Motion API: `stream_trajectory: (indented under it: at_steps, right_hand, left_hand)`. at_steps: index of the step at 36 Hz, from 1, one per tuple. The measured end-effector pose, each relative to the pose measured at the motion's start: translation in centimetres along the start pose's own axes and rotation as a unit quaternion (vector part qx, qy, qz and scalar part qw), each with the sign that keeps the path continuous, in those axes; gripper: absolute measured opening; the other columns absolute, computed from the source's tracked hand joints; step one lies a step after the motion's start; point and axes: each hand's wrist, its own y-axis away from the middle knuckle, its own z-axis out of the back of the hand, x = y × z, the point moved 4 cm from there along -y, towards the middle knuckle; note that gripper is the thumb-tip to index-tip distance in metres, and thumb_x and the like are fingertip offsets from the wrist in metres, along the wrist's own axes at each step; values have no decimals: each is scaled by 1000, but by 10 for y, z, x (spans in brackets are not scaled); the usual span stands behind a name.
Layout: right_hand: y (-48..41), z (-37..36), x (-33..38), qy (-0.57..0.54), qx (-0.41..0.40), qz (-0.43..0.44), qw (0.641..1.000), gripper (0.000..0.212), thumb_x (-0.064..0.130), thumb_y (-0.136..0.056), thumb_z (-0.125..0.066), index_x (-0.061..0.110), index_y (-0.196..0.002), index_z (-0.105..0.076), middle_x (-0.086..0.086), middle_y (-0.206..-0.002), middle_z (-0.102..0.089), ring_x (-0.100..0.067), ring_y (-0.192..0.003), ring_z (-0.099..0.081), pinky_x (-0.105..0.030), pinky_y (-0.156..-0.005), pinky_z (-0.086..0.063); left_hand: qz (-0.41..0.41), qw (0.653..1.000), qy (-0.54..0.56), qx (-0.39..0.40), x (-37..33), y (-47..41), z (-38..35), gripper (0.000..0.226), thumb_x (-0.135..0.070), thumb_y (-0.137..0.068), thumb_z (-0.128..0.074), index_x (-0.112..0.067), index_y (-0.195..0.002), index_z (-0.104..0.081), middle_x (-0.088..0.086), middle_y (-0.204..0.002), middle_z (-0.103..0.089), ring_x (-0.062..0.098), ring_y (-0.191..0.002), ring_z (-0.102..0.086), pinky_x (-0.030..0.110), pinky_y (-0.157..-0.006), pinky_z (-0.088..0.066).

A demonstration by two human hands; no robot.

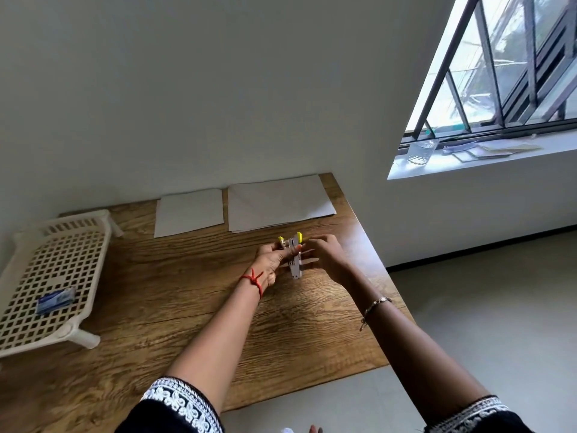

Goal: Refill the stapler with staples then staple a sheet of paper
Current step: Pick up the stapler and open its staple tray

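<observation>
A small silver stapler (295,260) with yellow ends is held above the wooden table (175,307), its top swung open. My left hand (270,260) grips it from the left. My right hand (324,256) is at its right side, fingers pinched at the open channel; whether staples are between them is too small to tell. A blue staple box (56,300) lies on the white lattice rack (40,276) at the left. Two stacks of white paper lie by the wall, a smaller one (189,212) and a larger one (278,203).
The table's right edge (384,276) runs just right of my hands, with grey floor beyond. A window sill (468,157) at the upper right carries a glass (420,151) and some papers. A white wall stands behind the table.
</observation>
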Motion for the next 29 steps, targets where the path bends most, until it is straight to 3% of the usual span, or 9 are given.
stream_trajectory:
  at_steps: [3, 6, 10, 15, 21, 23, 26, 29]
  right_hand:
    - [0, 2, -2, 12, -3, 13, 1000, 21, 17, -89, -57, -2, -90, -66, -15, -80, -67, -27, -71, -66, -35, -59, -56]
    - [-1, 3, -4, 38, -38, 32, 998, 23, 23, -85, -64, 1, -84, -67, -18, -80, -69, -28, -70, -68, -39, -58, -59]
    - [-1, 3, -3, 46, -89, 52, 994, 18, 16, -85, -65, -2, -85, -64, -21, -80, -67, -30, -66, -67, -42, -54, -58]
    - [4, 2, -1, 19, -101, 56, 993, 13, 12, -85, -63, -1, -88, -64, -19, -81, -67, -26, -67, -70, -39, -52, -59]
    - [8, 1, -3, -16, -77, 45, 996, 21, 11, -90, -56, -9, -97, -58, -13, -75, -66, -15, -60, -69, -28, -49, -56]
    - [8, 3, -5, -53, -71, 37, 995, 21, 10, -92, -53, -9, -99, -55, -14, -77, -64, -15, -58, -68, -27, -50, -55]
    - [3, 6, -9, -107, -87, 16, 990, 21, 9, -94, -49, -8, -104, -53, -16, -80, -62, -14, -57, -67, -31, -52, -58]
    - [0, 8, -13, -162, -111, -1, 981, 19, 9, -95, -46, -8, -99, -52, -20, -83, -62, -20, -67, -67, -41, -68, -57]
  left_hand:
    - [-4, 1000, -8, 26, 0, -1, 0, 11, -2, -80, -65, -12, -81, -64, -2, -64, -71, 20, -77, -62, 38, -79, -51]
    - [-8, 998, -24, 49, -1, 0, -2, 8, -5, -83, -63, -12, -80, -64, -5, -58, -71, 21, -76, -63, 45, -85, -50]
    - [1, 999, 11, 38, 0, 1, -1, 13, -7, -89, -55, -10, -77, -59, -5, -52, -69, 10, -55, -67, 34, -67, -52]
    - [18, 997, 80, 7, 3, -1, 12, 16, -7, -90, -53, -7, -75, -57, -3, -49, -68, 7, -48, -67, 32, -66, -50]
    - [17, 995, 99, 20, 2, 0, 13, 13, -11, -88, -58, -6, -77, -60, -1, -54, -69, 8, -51, -68, 33, -69, -53]
    - [12, 993, 118, 27, -1, 2, 12, 10, -11, -88, -59, -5, -80, -62, -1, -57, -71, 9, -53, -69, 30, -64, -57]
    - [5, 989, 131, 67, -6, 6, 8, 11, -12, -90, -55, -5, -88, -63, 1, -68, -74, 10, -62, -71, 29, -64, -58]
    - [-4, 986, 130, 103, -9, 7, 5, 16, -14, -93, -50, -4, -94, -62, 1, -76, -76, 10, -71, -72, 32, -71, -58]
